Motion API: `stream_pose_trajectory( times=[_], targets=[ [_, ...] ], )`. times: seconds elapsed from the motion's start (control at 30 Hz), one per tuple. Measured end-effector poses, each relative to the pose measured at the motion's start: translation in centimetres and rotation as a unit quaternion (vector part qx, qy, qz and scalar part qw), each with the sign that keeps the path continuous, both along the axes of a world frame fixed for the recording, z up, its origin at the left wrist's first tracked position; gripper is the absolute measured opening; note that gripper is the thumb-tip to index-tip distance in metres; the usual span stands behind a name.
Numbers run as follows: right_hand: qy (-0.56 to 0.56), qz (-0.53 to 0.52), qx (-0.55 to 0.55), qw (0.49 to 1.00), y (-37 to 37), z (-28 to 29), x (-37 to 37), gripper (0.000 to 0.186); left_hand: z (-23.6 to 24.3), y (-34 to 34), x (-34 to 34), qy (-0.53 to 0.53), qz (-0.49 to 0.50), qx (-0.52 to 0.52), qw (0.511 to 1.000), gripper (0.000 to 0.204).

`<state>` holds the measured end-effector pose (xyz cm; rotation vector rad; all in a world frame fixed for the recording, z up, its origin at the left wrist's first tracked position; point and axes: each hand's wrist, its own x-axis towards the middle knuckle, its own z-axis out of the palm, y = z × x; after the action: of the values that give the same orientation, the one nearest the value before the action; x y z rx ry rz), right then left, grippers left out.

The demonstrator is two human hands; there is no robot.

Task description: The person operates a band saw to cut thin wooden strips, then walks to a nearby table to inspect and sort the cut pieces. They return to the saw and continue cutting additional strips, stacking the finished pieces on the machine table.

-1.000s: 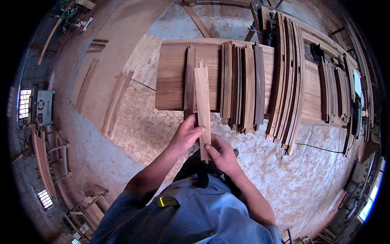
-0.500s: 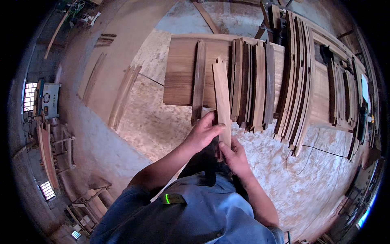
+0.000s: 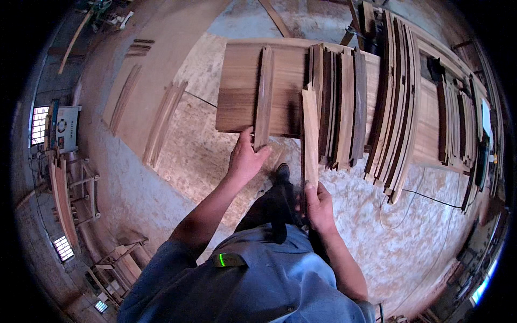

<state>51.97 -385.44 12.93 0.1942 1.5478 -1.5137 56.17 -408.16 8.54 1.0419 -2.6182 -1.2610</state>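
Note:
My left hand [image 3: 249,156] is at the near end of a lone wooden strip [image 3: 263,94] lying crosswise on a wide brown panel [image 3: 232,86], its thumb and fingers around that end. My right hand [image 3: 318,207] grips the lower part of a pale notched strip [image 3: 309,129], which points away from me with its far end over the panel and a darker edge along its left side. Just right of it, a row of strips in light, dark and greyish wood [image 3: 343,107] lies across the panel.
Longer stacked strips [image 3: 393,107] and shorter ones [image 3: 447,124] lie further right. A pale sheet with strips [image 3: 170,118] is on the floor to the left, beside machinery [image 3: 67,129] and a wooden frame [image 3: 89,188]. A cable [image 3: 431,196] runs along the floor. My shoe [image 3: 282,173] shows below the panel.
My left hand has let go of the pale strip and moved left to the lone strip's end. My right hand has carried the pale strip rightward and slightly down.

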Motion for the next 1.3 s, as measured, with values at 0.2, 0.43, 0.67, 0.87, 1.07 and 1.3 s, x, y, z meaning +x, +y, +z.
stream_pose_trajectory(
  times=[0.2,0.43,0.67,0.87,1.07,1.3],
  targets=[
    [-0.014,0.002,0.01,1.0,0.1,0.7,0.1,0.036,1.1,-0.5,0.3,0.128,0.112,0.529,0.831,0.039],
    [-0.022,-0.004,0.013,1.0,0.1,0.4,0.3,0.038,0.2,-1.2,1.4,0.193,0.136,0.697,0.677,0.043],
    [-0.03,-0.001,0.0,1.0,0.0,-0.2,0.5,0.039,1.2,-0.6,1.1,0.215,0.177,0.773,0.57,0.045],
    [-0.033,0.003,-0.001,0.999,0.0,-0.4,0.6,0.039,1.3,-0.5,1.0,0.198,0.187,0.765,0.584,0.051],
    [-0.033,0.009,-0.012,0.999,0.1,-0.9,0.6,0.037,1.1,0.0,0.8,0.191,0.22,0.707,0.644,0.047],
    [-0.031,0.014,-0.005,0.999,-0.1,-0.8,0.5,0.036,0.9,0.8,1.3,0.207,0.172,0.638,0.722,0.044]
  ],
)
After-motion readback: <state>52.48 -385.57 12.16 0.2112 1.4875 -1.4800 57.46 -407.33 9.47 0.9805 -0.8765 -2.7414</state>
